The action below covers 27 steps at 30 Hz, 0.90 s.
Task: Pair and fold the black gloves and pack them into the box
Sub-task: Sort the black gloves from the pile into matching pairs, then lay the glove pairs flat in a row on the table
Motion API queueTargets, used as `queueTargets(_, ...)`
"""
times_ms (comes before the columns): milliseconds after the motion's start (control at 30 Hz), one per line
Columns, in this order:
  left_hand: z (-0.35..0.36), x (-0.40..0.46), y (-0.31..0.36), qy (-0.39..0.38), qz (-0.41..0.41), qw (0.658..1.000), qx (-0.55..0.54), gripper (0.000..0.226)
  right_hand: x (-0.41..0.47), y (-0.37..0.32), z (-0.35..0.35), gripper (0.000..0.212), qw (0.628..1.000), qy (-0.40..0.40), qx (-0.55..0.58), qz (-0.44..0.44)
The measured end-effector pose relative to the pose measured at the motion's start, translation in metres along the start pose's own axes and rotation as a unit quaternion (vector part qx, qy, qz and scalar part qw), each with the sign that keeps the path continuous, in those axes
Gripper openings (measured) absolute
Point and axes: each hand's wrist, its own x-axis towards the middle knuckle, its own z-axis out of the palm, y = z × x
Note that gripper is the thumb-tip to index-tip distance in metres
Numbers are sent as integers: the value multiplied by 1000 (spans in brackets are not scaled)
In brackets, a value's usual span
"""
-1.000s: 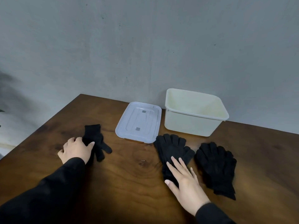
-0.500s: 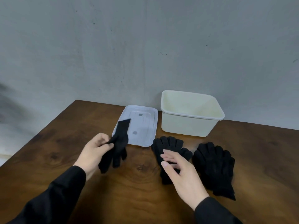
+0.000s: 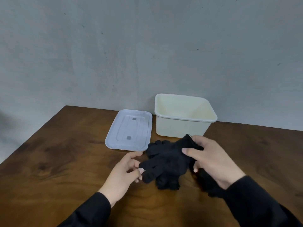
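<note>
One black glove (image 3: 165,159) stretches between my hands just above the table. My right hand (image 3: 213,159) grips its cuff end, and my left hand (image 3: 124,174) pinches its fingertips. It lies across a second black glove (image 3: 167,184) that rests flat on the table, with fingertips showing toward the lid. More black gloves (image 3: 208,184) lie under my right wrist, mostly hidden. The cream box (image 3: 178,128) stands open and empty just behind the gloves, against the wall.
The box's pale lid (image 3: 129,128) lies upside down to the left of the box. The brown wooden table (image 3: 57,161) has its left edge running diagonally at the far left. A grey wall rises right behind the box.
My left hand carried the single glove from the table's left side over to the middle glove. My right hand rose off that glove and took the carried glove's cuff.
</note>
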Motion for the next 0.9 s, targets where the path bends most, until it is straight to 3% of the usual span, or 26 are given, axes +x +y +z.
queueTargets(133,20,4,-44,33,6,992,123,35,2,1,-36,6,998,12,-59,13)
queueTargets(267,40,2,-74,63,71,949,299,45,9,-4,-70,14,994,80,-74,19)
queueTargets(367,43,6,-77,61,106,930,347,43,16,-5,-91,15,978,190,-74,-38)
queueTargets(500,43,10,-85,73,130,923,356,39,15,31,-99,21,953,246,-148,-96)
queueTargets(600,45,11,-91,83,140,918,362,49,5,94,-81,37,956,169,-227,-78)
queueTargets(700,45,11,-93,74,130,918,368,63,-9,167,-57,38,929,44,-365,-33)
queueTargets(800,49,10,-88,78,118,923,359,78,-18,203,-46,51,917,37,-396,-44)
queueTargets(900,57,6,-73,75,92,945,305,68,-18,205,-44,56,902,69,-419,-74)
